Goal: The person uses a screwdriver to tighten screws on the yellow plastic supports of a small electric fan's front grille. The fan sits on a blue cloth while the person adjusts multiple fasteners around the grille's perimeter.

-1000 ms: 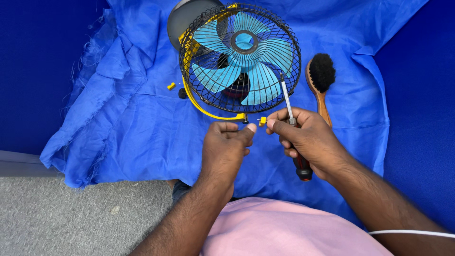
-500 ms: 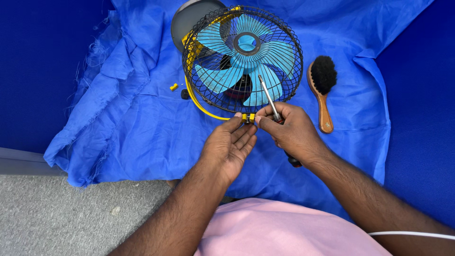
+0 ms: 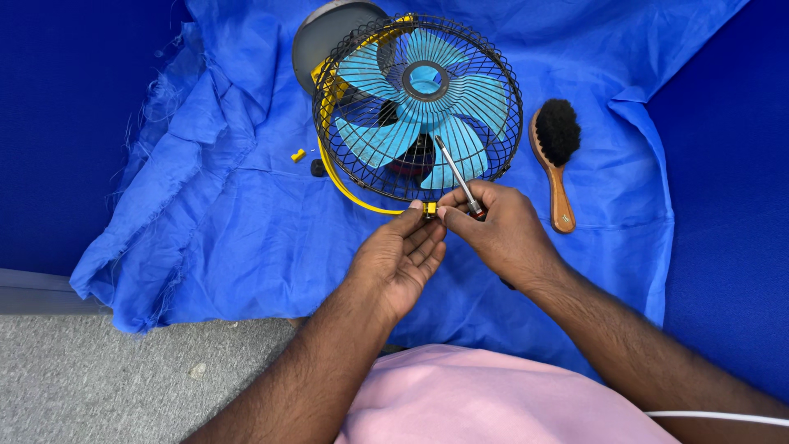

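Fan (image 3: pixel 417 107) with a thin black wire cage lies on blue cloth (image 3: pixel 230 230). At its near rim, left hand (image 3: pixel 399 259) pinches a small yellow clip (image 3: pixel 429 210); right hand (image 3: pixel 501 230) grips a screwdriver (image 3: pixel 457 177). Cage looks light, springy, easily bent; the rim seems the firmest hold.

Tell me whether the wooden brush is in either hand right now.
No, the wooden brush lies alone on the blue cloth, right of the fan.

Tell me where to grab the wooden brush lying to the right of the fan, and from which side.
Grip the brush by its bare wooden handle, the narrow end pointing toward the person. It lies flat on the blue cloth, black bristles at the far end. Probably best to come from the near right: the fan stands close on its left, and the right hand is the nearer one.
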